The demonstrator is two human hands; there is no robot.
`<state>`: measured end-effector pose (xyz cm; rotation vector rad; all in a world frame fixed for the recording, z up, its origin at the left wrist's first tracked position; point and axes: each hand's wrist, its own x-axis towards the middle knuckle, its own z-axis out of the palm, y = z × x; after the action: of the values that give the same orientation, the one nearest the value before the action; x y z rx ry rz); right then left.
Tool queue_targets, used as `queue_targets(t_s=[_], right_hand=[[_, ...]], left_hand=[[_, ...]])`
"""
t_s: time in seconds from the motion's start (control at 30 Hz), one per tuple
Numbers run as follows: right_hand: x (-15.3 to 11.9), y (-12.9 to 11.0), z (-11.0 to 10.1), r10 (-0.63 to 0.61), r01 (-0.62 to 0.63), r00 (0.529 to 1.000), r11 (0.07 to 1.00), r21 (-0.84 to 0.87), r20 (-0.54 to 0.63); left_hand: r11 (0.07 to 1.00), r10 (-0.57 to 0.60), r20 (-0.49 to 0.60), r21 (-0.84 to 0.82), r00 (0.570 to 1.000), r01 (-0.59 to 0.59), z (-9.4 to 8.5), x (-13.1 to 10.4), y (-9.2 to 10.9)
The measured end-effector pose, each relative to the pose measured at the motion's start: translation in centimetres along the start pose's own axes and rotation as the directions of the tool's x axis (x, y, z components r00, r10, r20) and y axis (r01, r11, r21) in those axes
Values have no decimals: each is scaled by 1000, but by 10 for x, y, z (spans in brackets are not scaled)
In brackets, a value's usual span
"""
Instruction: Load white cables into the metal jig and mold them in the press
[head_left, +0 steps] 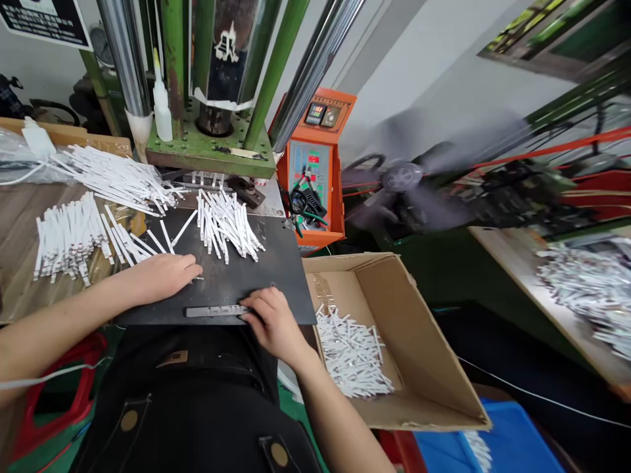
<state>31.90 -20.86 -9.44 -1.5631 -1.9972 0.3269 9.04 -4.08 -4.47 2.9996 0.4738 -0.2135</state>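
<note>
A narrow grey metal bar (211,311) with small slots lies near the front edge of the black plate (280,263). My right hand (269,318) pinches the bar's right end between thumb and fingers. Over the plate's left part, my left hand (167,274) is closed, with a small white tip showing under its fingertips; what it grips is mostly hidden. Just beyond my left hand are a few loose white strips (183,230). A pile of white strips (229,223) rests on the back of the plate, and another bundle (73,236) sits to the left.
Behind the plate stands a green press (211,157) with a white bottle (162,112) on its base. An orange control box (340,190) is right of it. A cardboard box (419,328) holding white strips stands at the right, below a spinning fan (401,177).
</note>
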Motion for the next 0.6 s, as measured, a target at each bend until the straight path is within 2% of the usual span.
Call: queue_targets(t_s=[0.07,0.13,0.2,0.27,0.33,0.37,0.43,0.47,0.5,0.53,0.6], right_hand=[[13,-8,8,-24,24,999,1000,-6,22],[25,-12,12,-45,46,998,999,-18,44],[36,-13,10,-75,78,993,996,-30,91],[52,-15,6,-108,112,980,994,-12,166],[75,-21,5,-113,109,964,994,28,239],[90,-26,7,-87,82,961,996,28,261],[121,-42,18,12,-2,954,999,-35,298],[137,-52,26,75,-50,947,995,-88,312],[151,-61,34,133,-92,937,986,-139,323],[164,-69,42,180,-125,925,976,-178,334],[183,-80,54,205,-142,905,972,-190,373]], left_hand=[[999,4,-13,52,1000,-3,-2,0,1],[999,-31,-57,27,998,32,-6,-9,0],[994,-101,-184,-62,978,91,-15,-28,-2],[969,-215,-372,-196,903,150,-25,-53,-1],[902,-387,-503,-380,773,205,-32,-76,2],[840,-492,-522,-496,696,222,-34,-85,4],[654,-699,-469,-725,540,218,-31,-98,10],[548,-776,-405,-812,484,200,-27,-102,12],[454,-827,-334,-872,453,185,-21,-106,14],[385,-854,-273,-904,444,185,-15,-110,15],[316,-869,-190,-924,457,216,-4,-116,16]])
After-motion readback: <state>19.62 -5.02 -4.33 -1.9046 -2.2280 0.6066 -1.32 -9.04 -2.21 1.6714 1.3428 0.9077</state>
